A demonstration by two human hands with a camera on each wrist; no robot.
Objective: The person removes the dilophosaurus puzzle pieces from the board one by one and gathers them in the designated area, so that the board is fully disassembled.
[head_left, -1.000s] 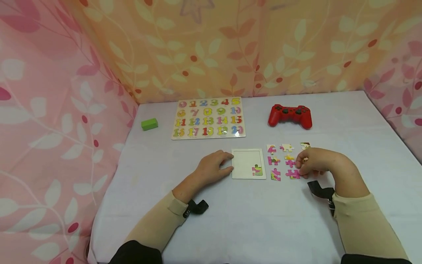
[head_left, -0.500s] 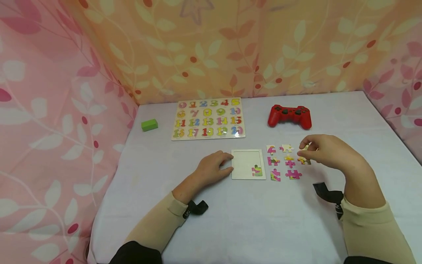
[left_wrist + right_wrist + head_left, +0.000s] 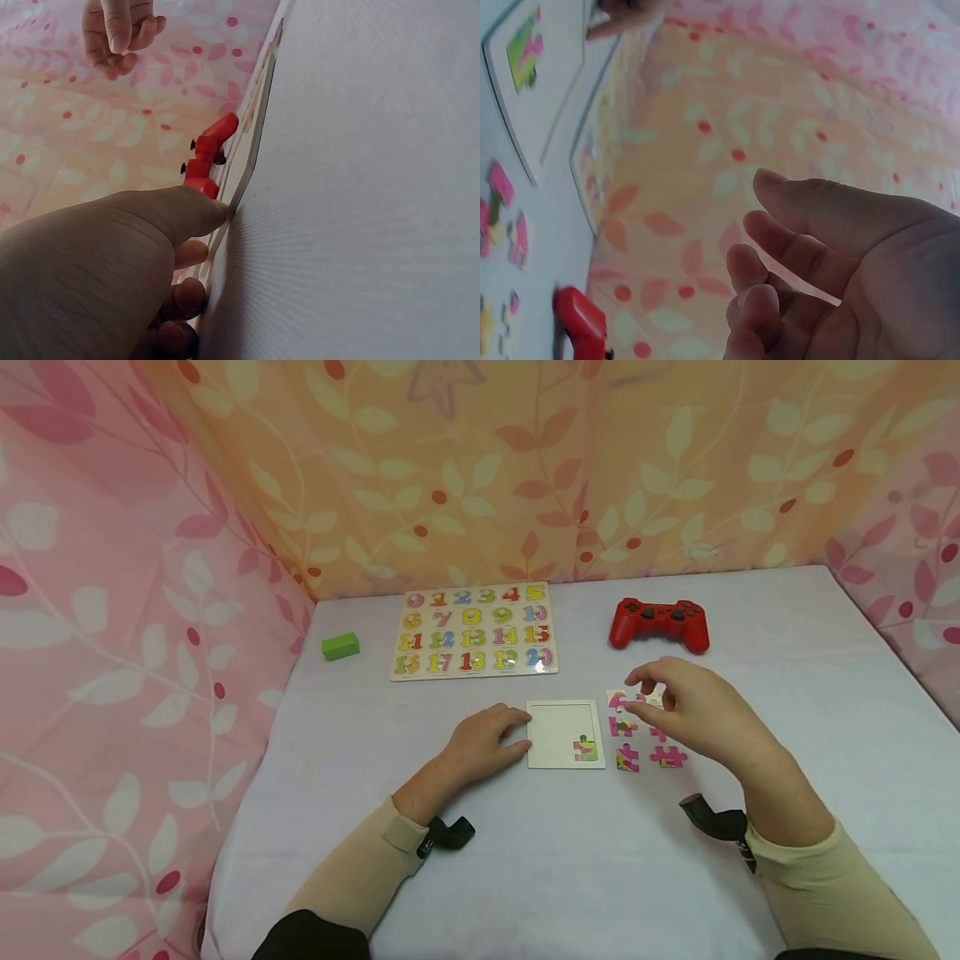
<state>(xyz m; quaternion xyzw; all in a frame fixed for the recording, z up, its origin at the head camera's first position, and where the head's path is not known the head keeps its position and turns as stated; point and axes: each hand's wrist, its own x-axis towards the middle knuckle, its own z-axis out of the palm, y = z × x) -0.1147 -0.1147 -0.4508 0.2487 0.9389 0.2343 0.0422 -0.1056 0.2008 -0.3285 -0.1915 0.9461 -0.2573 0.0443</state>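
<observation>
A white square puzzle tray (image 3: 555, 727) lies on the table, one pink-and-green jigsaw piece (image 3: 586, 749) in its lower right corner. My left hand (image 3: 483, 742) touches the tray's left edge, thumb and index fingertips set apart along it. Raised over the loose jigsaw pieces right of the tray is my right hand (image 3: 697, 714); its thumb and fingers are spread apart with nothing between them in the right wrist view. Pink pieces (image 3: 627, 758) show to its left and below, and a wide pink piece (image 3: 668, 757) lies near. The hand hides the rightmost pieces.
A number board (image 3: 474, 631) lies at the back, with a green block (image 3: 341, 646) to its left. A red game controller (image 3: 660, 624) sits at the back right, beyond the right hand. Patterned cloth (image 3: 480, 468) rises behind the table.
My right hand has left the rightmost pieces, risen, and moved left over the middle and left columns. The left hand and tray have stayed put.
</observation>
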